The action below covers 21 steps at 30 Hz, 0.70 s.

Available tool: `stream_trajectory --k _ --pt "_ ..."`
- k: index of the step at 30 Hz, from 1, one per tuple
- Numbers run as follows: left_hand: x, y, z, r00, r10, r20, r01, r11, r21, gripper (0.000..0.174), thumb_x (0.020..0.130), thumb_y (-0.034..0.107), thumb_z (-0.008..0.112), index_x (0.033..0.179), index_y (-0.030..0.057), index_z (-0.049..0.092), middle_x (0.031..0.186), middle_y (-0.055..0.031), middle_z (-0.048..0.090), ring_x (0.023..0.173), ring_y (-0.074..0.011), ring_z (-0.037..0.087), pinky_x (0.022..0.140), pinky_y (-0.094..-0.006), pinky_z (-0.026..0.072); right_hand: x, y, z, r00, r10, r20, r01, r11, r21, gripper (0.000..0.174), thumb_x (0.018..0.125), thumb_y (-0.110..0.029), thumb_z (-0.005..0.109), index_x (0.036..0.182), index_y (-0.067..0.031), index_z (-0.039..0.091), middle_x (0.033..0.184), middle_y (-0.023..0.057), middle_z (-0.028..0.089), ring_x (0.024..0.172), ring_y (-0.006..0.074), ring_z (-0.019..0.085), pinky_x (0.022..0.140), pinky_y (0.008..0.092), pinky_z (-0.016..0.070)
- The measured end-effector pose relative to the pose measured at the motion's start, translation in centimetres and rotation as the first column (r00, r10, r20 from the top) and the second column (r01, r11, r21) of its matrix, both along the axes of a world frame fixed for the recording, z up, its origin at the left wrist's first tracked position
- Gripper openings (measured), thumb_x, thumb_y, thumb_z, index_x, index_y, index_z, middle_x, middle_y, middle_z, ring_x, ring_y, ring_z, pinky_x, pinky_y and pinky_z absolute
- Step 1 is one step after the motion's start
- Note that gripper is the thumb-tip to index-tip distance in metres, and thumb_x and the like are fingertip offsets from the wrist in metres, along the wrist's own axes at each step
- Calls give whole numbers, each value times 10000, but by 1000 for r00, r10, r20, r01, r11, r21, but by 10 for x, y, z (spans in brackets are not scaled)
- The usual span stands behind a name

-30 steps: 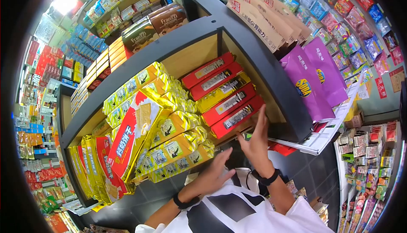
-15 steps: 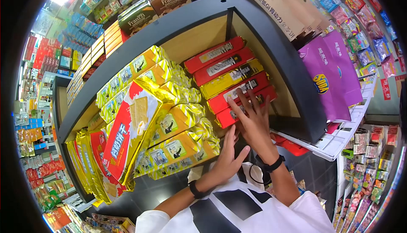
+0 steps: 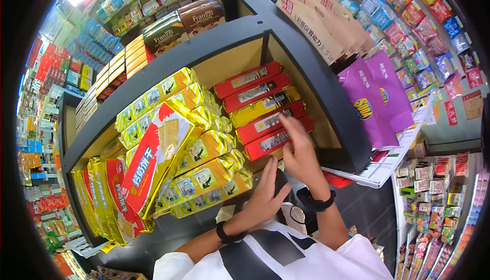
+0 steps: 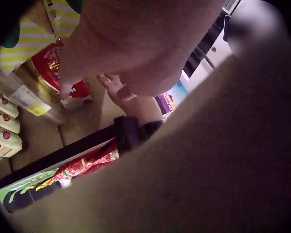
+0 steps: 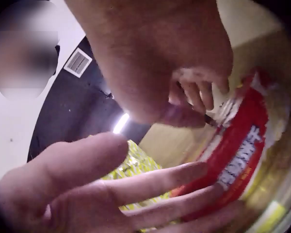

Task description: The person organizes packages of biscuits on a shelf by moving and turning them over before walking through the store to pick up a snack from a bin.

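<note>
Several long red biscuit packets (image 3: 268, 144) and one yellow biscuit packet (image 3: 265, 107) lie side by side in a shelf bay. My right hand (image 3: 302, 160) is over the near end of the two closest red ones, its index finger across the print. In the right wrist view its loosely bent fingers (image 5: 199, 94) are right at the end of a red packet (image 5: 237, 160), with nothing between thumb and fingers. Just left of it, my left hand (image 3: 263, 196) has straight fingers and thumb spread, fingertips close to the front of the nearest red packet. It holds nothing.
Yellow striped packs (image 3: 204, 160) are stacked left of the red row, a large red-and-gold biscuit bag (image 3: 163, 152) leaning on them. The dark shelf wall (image 3: 326, 106) bounds the bay on the right. Beyond stand purple bags (image 3: 365, 101) on a white wire rack (image 3: 388, 170).
My right hand came down from beside the red packets onto them with fingers spread, then drew slightly back toward their near end. My left hand rose nearer the row. The view shifted.
</note>
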State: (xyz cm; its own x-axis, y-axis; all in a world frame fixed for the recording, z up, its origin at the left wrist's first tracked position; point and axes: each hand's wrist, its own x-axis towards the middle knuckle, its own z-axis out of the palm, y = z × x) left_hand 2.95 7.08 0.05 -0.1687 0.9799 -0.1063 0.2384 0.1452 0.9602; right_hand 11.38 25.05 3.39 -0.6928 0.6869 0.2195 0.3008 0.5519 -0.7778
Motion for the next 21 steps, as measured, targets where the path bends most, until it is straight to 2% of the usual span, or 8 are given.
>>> stream_trajectory --k 3,6,7,10,11,14,17,21 --pt "-1 9 18 990 10 -139 2 996 90 778 1103 199 635 1732 -80 271 1796 -370 213 1673 -524 261 1362 -527 286 -27 18 8 952 -303 -54 295 948 -117 614 1020 -148 672 1574 74 523 1589 334 567 1504 510 509 1281 545 397" --pt "-6 20 18 863 65 -501 60 971 230 798 987 161 685 1663 -132 380 1760 -397 265 1655 -551 284 1363 -570 277 -51 43 -6 802 -431 414 456 889 42 825 1000 -249 752 1677 55 393 1642 350 524 1566 466 488 1276 481 423" --pt "-6 26 15 808 77 -584 75 970 231 820 964 162 696 1659 -138 381 1755 -399 274 1655 -552 284 1361 -586 279 -57 52 -13 774 -475 418 479 872 105 966 939 -360 839 1681 43 370 1566 380 583 1488 486 569 1204 492 497" --pt "6 35 8 735 144 -663 -2 978 211 896 898 191 724 1655 -146 385 1749 -398 304 1671 -540 258 1377 -623 223 -63 80 -22 822 -369 434 436 898 -62 941 922 -376 869 1643 32 425 1415 359 699 1335 497 683 1112 513 560" --pt "9 38 5 711 156 -685 -23 980 200 910 893 199 731 1661 -141 381 1753 -392 306 1675 -534 251 1383 -624 205 -64 82 -31 857 -393 333 430 902 -42 833 906 -364 895 1549 29 538 1254 312 780 1192 468 763 1040 522 593" --pt "4 46 -9 617 131 -776 -35 990 139 958 877 222 750 1679 -130 362 1772 -373 297 1685 -518 241 1394 -615 166 -61 98 -39 908 -321 270 362 925 -117 768 876 -370 918 1435 63 618 1208 318 790 1204 494 741 1067 528 564" --pt "-1 48 -15 575 154 -804 -36 986 163 877 877 200 747 1622 -138 432 1760 -370 322 1686 -504 251 1393 -608 178 -65 90 -24 855 -413 312 459 884 -89 802 846 -349 945 1461 36 603 1251 321 775 1230 483 732 1075 516 562" --pt "-1 45 -19 650 215 -729 -49 969 242 831 871 180 746 1589 -139 477 1755 -363 332 1687 -499 250 1390 -609 189 -69 62 -1 876 -481 21 482 876 -17 768 854 -272 950 1467 16 590 1286 271 752 1220 424 726 1075 494 555"
